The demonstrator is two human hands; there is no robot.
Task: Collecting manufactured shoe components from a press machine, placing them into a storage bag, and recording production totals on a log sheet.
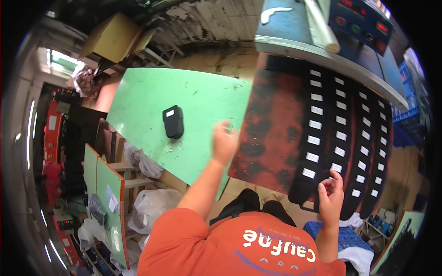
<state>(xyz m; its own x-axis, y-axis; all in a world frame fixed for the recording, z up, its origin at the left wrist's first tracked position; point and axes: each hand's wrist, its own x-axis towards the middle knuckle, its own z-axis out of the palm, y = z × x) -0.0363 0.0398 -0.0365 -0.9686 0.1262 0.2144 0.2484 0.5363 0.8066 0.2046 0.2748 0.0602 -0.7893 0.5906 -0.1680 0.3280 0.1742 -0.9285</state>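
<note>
My right hand (330, 198) is at the near edge of a row of black fabric strips (299, 188). Its fingers are half bent, the thumb stands apart from them, and the fingertips are beside a white label (336, 167). I see nothing held in it. Over the right edge of a green table (202, 92) hovers my left hand (223, 143), smeared by motion, so its grip does not show. A stack of small black pieces (173, 123) with a white label on top lies on that table. Thin pale rings (175, 146) lie beside it.
The strips lie on a stained reddish-brown board (269, 129), below a machine with a control box (361, 23). Blue crates (405, 117) stand at right. A cardboard box (110, 37) is at far left. Plastic bags (154, 209) and a tilted green board (103, 184) are at left.
</note>
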